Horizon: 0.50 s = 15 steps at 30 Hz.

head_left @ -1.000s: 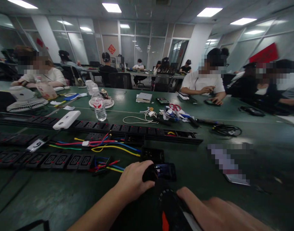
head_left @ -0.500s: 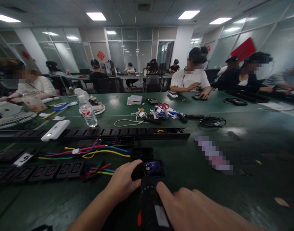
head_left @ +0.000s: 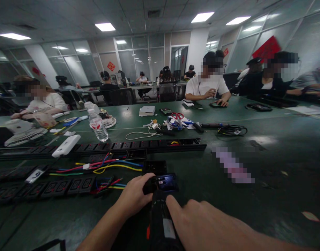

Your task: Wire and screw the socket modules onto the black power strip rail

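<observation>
My left hand (head_left: 136, 195) grips the left end of a small black housing (head_left: 169, 182) lying on the green table, thumb on the near side and fingers over the top. A black power screwdriver (head_left: 161, 219) with a ring of numbers is in my right hand (head_left: 193, 219); its front end points at the housing, and the tip is hidden. Just beyond the housing is another black box (head_left: 154, 166), with yellow and blue wires (head_left: 118, 166) running left from it. Left of my left hand, a black socket strip (head_left: 55, 187) ends in loose coloured wires.
A long socket rail (head_left: 123, 145) crosses the table behind. Beyond it stand a water bottle (head_left: 98, 127), a white box (head_left: 147, 111), red scissors (head_left: 177, 116) and coiled black cable (head_left: 231, 130). A white device (head_left: 67, 145) rests on the rail. People sit across the table.
The view has tilted slightly. The screwdriver and my right hand have shifted a little to the left; my left hand still holds the housing.
</observation>
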Motion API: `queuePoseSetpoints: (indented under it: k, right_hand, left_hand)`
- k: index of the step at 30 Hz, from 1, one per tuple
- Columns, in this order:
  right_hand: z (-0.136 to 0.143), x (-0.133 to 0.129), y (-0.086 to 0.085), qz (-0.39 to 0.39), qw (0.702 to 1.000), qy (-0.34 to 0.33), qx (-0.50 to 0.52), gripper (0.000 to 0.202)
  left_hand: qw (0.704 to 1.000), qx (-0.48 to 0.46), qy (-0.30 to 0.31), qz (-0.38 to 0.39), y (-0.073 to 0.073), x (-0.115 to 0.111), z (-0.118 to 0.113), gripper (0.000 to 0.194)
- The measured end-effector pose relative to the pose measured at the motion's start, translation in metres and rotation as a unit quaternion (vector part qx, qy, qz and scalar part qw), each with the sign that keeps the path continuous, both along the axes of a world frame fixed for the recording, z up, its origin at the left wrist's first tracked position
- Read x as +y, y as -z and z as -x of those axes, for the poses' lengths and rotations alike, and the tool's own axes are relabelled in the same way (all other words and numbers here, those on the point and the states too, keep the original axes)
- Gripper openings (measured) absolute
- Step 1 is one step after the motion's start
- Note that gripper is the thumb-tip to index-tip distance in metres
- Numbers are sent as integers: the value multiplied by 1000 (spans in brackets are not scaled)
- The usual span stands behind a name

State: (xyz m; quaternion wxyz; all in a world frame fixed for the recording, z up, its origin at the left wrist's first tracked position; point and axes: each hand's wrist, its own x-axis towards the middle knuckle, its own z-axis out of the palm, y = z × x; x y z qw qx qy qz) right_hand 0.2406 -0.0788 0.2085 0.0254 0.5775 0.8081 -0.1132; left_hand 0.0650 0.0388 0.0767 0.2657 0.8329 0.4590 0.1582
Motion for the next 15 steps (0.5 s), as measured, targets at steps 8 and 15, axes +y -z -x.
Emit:
queuePoseSetpoints:
  k: [8, 15]
  right_hand:
    - [0, 2, -5, 19, 999, -20, -20, 35]
    - [-13, 3, 8, 34, 998, 15, 46, 34]
  left_hand:
    - [1000, 2, 3, 4, -5, 0, 0, 41]
    - [1000, -6, 15, -13, 8, 4, 4, 45]
